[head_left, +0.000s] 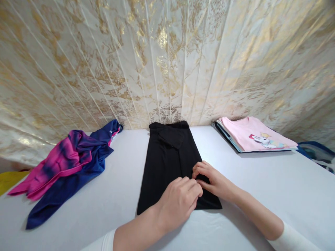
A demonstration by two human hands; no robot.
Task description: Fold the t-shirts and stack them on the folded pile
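White sleeves (290, 238) frame my forearms. My left hand (178, 202) is curled over; my right hand (210, 177) has thumb and fingers bent, a gap between them. I cannot tell whether either pinches cloth. Both are at the lower right of the black garment (162, 170), flat mid-table (125, 184). It looks light, soft and limp, best held by two hem corners (143, 207). Left, a crumpled top (74, 158); farther right, folded clothes (248, 132); behind, a gold-patterned curtain (167, 59).
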